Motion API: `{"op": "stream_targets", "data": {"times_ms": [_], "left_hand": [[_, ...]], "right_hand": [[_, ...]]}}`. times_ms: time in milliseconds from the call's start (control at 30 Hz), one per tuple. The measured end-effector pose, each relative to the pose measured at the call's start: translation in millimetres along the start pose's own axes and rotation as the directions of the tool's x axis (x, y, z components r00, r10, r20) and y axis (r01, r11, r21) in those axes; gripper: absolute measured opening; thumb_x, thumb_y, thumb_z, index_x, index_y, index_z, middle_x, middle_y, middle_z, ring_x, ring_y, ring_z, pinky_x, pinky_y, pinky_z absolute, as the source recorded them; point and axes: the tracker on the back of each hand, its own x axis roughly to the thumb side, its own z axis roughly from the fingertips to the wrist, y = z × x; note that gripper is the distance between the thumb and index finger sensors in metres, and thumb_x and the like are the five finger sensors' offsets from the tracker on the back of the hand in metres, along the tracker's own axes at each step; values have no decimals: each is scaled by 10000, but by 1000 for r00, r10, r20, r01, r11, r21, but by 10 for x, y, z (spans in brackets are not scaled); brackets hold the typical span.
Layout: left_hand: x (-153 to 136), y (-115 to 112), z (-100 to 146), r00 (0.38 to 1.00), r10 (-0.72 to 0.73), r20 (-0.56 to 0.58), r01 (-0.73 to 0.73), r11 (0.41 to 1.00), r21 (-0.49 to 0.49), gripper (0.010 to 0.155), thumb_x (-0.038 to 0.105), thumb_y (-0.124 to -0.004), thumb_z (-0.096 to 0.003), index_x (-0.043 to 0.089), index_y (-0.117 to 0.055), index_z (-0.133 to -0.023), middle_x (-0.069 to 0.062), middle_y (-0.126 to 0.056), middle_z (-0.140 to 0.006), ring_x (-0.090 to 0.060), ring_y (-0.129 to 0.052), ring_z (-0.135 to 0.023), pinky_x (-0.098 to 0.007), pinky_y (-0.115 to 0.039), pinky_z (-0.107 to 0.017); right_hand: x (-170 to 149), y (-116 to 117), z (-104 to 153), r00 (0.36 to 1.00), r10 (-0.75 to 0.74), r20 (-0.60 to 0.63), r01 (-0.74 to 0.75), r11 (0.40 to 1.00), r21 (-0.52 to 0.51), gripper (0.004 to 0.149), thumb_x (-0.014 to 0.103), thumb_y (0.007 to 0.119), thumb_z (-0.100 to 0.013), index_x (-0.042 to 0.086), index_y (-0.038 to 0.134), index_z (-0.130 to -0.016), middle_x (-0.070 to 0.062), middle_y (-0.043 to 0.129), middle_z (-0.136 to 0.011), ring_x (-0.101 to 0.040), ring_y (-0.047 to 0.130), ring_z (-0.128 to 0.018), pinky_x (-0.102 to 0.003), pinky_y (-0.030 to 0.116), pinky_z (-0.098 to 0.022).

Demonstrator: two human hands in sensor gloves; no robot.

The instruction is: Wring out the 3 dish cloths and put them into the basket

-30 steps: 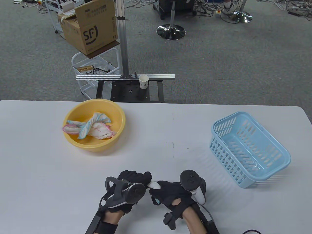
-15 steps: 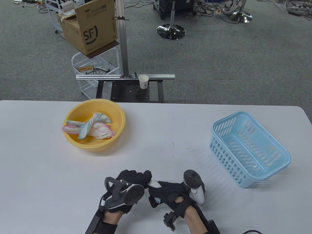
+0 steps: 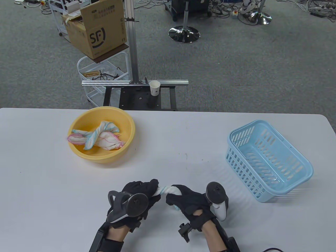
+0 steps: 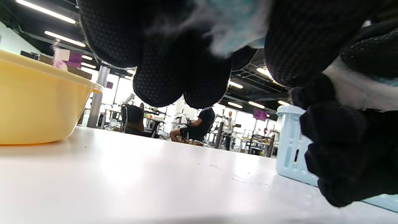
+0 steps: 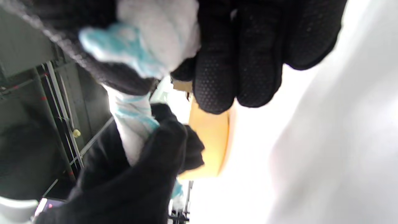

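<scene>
A white dish cloth with blue edging (image 3: 164, 189) is twisted tight between my two hands near the table's front edge. My left hand (image 3: 143, 193) grips its left end; my right hand (image 3: 183, 198) grips its right end. The right wrist view shows the twisted cloth (image 5: 132, 116) running from my right fist into the left one. Two more twisted cloths (image 3: 98, 135), pink- and blue-edged, lie in the yellow basin (image 3: 78, 155) at the back left. The light blue basket (image 3: 302, 161) stands at the right with nothing in it.
A paper cup (image 3: 155, 88) sits on a metal frame beyond the table's far edge. Bare white table (image 3: 181, 147) lies between basin and basket. In the left wrist view the basin (image 4: 34, 109) is left and the basket (image 4: 290, 146) right.
Both hands have moved a little away from me and drawn slightly apart. More of the twisted cloth shows between them. The right wrist has rolled, shifting its tracker to the right.
</scene>
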Motion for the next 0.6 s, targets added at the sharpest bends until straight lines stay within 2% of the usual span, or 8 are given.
{"op": "stream_targets", "data": {"times_ms": [67, 167, 333, 433, 500, 600], "left_hand": [[-63, 2, 7, 999, 30, -22, -30, 1000, 3, 620, 537, -915, -420, 254, -776, -954, 79, -989, -783, -242, -1034, -662, -498, -793, -598], [-162, 13, 19, 996, 63, -58, -62, 998, 12, 630, 541, -912, -416, 254, -772, -959, 75, -984, -794, -246, -1031, -671, -500, -788, -604], [-278, 11, 55, 986, 121, -112, -120, 993, 17, 660, 552, -901, -414, 255, -736, -979, 76, -957, -829, -247, -1011, -709, -503, -776, -617], [-289, -5, 51, 983, 141, -115, -140, 990, 13, 656, 548, -900, -416, 252, -740, -979, 73, -961, -827, -251, -1014, -706, -506, -776, -616], [-271, -27, 43, 985, 133, -109, -133, 991, 3, 649, 544, -899, -415, 251, -747, -974, 72, -967, -821, -250, -1017, -703, -504, -779, -613], [-257, -49, 36, 985, 136, -106, -138, 990, -11, 649, 549, -896, -415, 252, -750, -973, 72, -969, -819, -248, -1019, -701, -505, -780, -613]], "right_hand": [[42, -63, 19, 999, 12, 30, -10, 999, -50, 556, 433, 921, -480, 70, 780, -878, -145, 975, -734, -407, 969, -690, -611, 740, -572], [167, -178, 61, 986, 137, 94, -123, 982, -141, 559, 443, 912, -482, 77, 779, -882, -150, 969, -745, -418, 961, -701, -619, 732, -577], [404, -426, 146, 943, 301, 143, -235, 905, -354, 560, 454, 903, -485, 94, 776, -895, -152, 950, -779, -444, 925, -744, -642, 702, -593], [630, -631, 201, 912, 390, 127, -282, 821, -496, 569, 463, 893, -491, 121, 756, -925, -179, 871, -871, -474, 821, -842, -675, 636, -626], [774, -773, 225, 891, 451, 57, -350, 759, -549, 576, 478, 885, -496, 153, 741, -949, -197, 662, -1021, -501, 594, -970, -716, 505, -672], [981, -1055, 276, 833, 552, -41, -439, 613, -657, 583, 501, 868, -499, 187, 717, -966, -191, 578, -1064, -500, 497, -1005, -725, 437, -689]]}}
